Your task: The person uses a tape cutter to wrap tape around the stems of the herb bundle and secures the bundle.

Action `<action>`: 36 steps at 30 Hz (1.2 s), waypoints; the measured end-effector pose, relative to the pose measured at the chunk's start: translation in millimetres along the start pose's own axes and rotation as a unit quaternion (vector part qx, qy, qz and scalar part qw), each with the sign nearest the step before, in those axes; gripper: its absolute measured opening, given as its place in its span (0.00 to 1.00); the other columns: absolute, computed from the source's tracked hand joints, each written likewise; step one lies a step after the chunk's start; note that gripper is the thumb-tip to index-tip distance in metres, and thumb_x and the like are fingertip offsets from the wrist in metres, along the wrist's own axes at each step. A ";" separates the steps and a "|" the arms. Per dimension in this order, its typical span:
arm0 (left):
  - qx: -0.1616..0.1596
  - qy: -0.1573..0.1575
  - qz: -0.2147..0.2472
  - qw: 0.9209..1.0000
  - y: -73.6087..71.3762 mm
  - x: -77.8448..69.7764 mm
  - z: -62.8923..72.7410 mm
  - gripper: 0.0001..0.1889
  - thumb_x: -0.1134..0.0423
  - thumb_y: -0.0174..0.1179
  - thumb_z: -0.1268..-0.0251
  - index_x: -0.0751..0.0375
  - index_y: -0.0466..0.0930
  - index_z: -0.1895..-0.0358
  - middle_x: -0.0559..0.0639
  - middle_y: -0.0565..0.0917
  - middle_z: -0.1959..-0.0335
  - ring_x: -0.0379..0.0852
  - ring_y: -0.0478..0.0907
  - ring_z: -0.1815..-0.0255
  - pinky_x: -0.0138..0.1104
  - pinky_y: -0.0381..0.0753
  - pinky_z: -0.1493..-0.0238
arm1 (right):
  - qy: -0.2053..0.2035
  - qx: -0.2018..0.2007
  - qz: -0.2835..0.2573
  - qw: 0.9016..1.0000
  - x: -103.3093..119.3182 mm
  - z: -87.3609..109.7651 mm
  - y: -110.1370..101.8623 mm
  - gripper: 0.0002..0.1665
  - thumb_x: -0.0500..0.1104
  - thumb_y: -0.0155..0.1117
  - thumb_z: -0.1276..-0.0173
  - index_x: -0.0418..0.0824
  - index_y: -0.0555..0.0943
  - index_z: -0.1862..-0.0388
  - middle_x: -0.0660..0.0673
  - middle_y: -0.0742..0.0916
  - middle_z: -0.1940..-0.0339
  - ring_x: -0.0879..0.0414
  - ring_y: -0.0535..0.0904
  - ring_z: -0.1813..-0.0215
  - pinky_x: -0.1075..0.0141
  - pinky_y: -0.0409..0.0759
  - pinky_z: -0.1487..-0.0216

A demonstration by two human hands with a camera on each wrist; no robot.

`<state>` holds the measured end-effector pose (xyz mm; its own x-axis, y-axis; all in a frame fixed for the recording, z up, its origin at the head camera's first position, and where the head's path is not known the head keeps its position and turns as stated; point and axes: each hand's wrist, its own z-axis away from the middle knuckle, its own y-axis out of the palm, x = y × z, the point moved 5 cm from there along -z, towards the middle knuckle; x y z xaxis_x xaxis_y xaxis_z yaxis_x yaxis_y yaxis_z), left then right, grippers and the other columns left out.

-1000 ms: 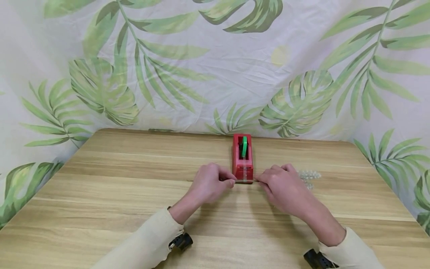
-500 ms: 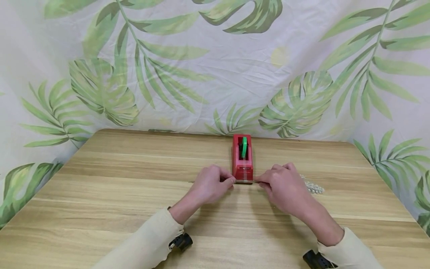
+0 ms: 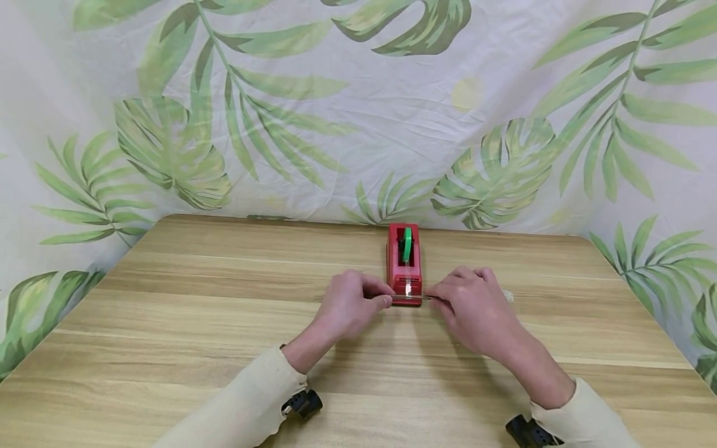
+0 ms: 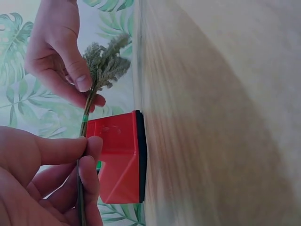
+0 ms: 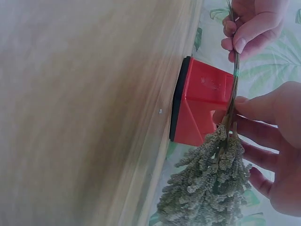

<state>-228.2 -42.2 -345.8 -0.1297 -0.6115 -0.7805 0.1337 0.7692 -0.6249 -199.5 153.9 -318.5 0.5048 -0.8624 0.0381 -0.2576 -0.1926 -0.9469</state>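
A bunch of dried flowers with thin stems stretches sideways between my hands. My left hand pinches the lower stems between thumb and fingers. Just below the grey-green flower heads, my right hand pinches the stems, its thumb and fingertips close to them. A small green band circles the stems between the hands. Right behind them stands a red tape dispenser with a green roll. A shiny strip of clear tape shows on its front, by the stems; where it ends I cannot tell.
The dispenser stands on a wood-grain table near its back edge. Behind hangs a white leaf-print cloth. A tiny pale speck lies on the tabletop. Black wrist cameras sit under both sleeves.
The flower heads beside my right hand have shifted and now show less, as if the bunch has turned. The stems are slightly higher against the dispenser's front. The dispenser stays in place.
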 end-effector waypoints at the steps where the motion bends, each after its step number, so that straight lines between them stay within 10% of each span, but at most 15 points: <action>1: -0.003 0.001 0.000 1.000 -0.3 0.1 -0.1 0.03 0.63 0.72 0.31 0.52 0.95 0.61 0.43 0.92 0.65 0.41 0.82 0.59 0.37 0.80 0.55 | -0.001 0.003 0.003 1.000 -0.1 0.2 0.3 0.09 0.40 0.75 0.30 0.48 0.93 0.52 0.53 0.95 0.57 0.51 0.84 0.48 0.44 0.75 0.43; 21: 0.025 0.012 -0.001 1.000 0.5 -1.1 -1.0 0.12 0.59 0.63 0.22 0.56 0.93 0.63 0.47 0.91 0.69 0.39 0.76 0.71 0.34 0.72 0.65 | -0.006 -0.040 0.004 0.999 0.0 -0.6 -1.9 0.09 0.40 0.79 0.35 0.50 0.95 0.57 0.53 0.95 0.63 0.53 0.78 0.56 0.59 0.64 0.59; 36: -0.021 -0.006 0.014 1.000 -1.2 0.1 -2.3 0.03 0.62 0.71 0.30 0.51 0.94 0.62 0.44 0.93 0.64 0.40 0.84 0.61 0.36 0.81 0.56 | -0.002 -0.002 0.011 1.000 -2.2 -3.6 -0.4 0.14 0.45 0.74 0.28 0.47 0.92 0.45 0.50 0.94 0.51 0.49 0.79 0.47 0.56 0.64 0.56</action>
<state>-230.6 -42.7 -345.1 -0.1140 -0.5921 -0.7977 0.0958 0.7927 -0.6021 -203.5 154.1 -317.1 0.5013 -0.8651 0.0156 -0.2719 -0.1747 -0.9464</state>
